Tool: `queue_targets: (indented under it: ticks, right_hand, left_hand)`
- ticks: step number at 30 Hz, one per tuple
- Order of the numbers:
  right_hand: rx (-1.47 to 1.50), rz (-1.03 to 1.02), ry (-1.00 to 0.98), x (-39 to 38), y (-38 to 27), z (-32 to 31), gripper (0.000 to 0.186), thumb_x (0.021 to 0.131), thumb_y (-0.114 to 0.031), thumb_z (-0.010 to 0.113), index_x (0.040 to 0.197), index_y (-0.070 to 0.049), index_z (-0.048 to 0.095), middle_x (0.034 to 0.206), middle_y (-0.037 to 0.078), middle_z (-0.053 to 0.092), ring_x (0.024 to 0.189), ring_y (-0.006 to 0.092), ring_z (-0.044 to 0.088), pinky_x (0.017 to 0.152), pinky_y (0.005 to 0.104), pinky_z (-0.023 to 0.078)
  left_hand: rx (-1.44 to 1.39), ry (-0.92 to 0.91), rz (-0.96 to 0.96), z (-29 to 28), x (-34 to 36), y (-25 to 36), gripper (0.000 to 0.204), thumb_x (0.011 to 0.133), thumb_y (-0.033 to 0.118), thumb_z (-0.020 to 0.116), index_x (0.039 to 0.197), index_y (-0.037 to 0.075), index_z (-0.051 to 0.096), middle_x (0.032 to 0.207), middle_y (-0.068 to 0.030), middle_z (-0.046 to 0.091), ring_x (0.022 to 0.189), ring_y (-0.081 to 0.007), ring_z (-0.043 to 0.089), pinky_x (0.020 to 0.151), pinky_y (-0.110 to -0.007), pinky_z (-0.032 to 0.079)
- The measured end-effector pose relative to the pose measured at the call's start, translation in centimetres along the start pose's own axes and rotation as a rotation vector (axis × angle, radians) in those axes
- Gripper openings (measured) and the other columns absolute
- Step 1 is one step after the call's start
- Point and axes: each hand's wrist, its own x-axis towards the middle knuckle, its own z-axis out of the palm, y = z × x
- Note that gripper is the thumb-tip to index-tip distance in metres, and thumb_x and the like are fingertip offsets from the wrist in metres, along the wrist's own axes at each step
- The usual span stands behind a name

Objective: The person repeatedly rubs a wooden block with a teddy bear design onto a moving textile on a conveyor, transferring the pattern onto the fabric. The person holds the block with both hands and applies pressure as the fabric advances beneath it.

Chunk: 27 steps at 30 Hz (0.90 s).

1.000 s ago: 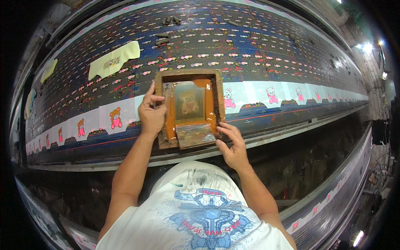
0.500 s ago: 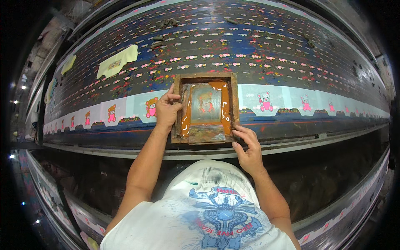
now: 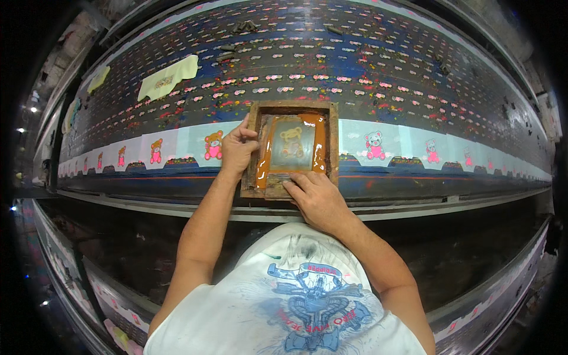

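A wooden screen-printing frame lies over the row of light fabric pieces. Orange-brown ink lines the sides of its mesh, through which a bear figure shows. My left hand grips the frame's left side, fingers bent over the edge. At the near end of the frame, my right hand is closed over a wooden squeegee, its thumb toward the left; the hand covers the squeegee's right part. Left of the frame, bears on the fabric pieces are brown and pink; those on the right are pink and pale.
A long dark printing table, spotted with colour and small prints, stretches to both sides. A yellow cloth lies on it at the far left. Dark crumpled bits lie farther back. The table's pale rail runs close to my body.
My right hand has moved left from the frame's near right corner onto the squeegee. The bear under the mesh shows more clearly. My left hand stays on the frame.
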Motion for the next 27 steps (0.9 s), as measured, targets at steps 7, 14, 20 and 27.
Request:
queue_targets:
  ticks: [7,14,20,27]
  right_hand:
    - [-0.034,0.042,-0.357,4.0,3.2,-4.0,0.036,0.093,-0.001,0.075,0.129,-0.002,0.079,0.12,0.02,0.08,0.119,0.0421,0.075,0.101,0.0512,0.061]
    - [-0.053,0.184,-0.199,10.7,8.5,-2.7,0.042,0.092,0.005,0.071,0.132,-0.003,0.079,0.121,0.023,0.081,0.127,0.0439,0.073,0.11,0.0546,0.06]
    - [-0.118,0.132,-0.032,11.8,9.7,-1.0,0.053,0.088,0.01,0.07,0.138,-0.006,0.08,0.129,0.021,0.079,0.122,0.0434,0.072,0.111,0.0536,0.058]
    - [-0.183,0.107,-0.075,7.0,3.3,-0.3,0.06,0.082,0.01,0.072,0.139,-0.006,0.081,0.132,0.017,0.079,0.118,0.0394,0.073,0.099,0.0518,0.057]
  left_hand:
    - [0.11,0.023,-0.058,0.2,-0.1,-0.1,0.016,0.086,-0.012,0.079,0.093,0.002,0.076,0.184,-0.0286,0.048,0.151,-0.029,0.068,0.115,-0.038,0.057]
    - [0.159,0.044,0.07,0.8,0.0,-0.7,0.013,0.084,-0.007,0.083,0.084,0.003,0.074,0.178,-0.0365,0.051,0.159,-0.0379,0.062,0.116,-0.038,0.057]
    - [0.269,0.09,0.218,1.2,-0.2,-1.0,0.014,0.085,-0.004,0.083,0.081,0.005,0.073,0.171,-0.0377,0.058,0.153,-0.0421,0.067,0.115,-0.042,0.056]
    - [0.255,0.098,0.176,1.3,-0.2,-1.2,0.013,0.085,-0.003,0.083,0.083,0.007,0.075,0.172,-0.0323,0.061,0.147,-0.0403,0.07,0.113,-0.042,0.059]
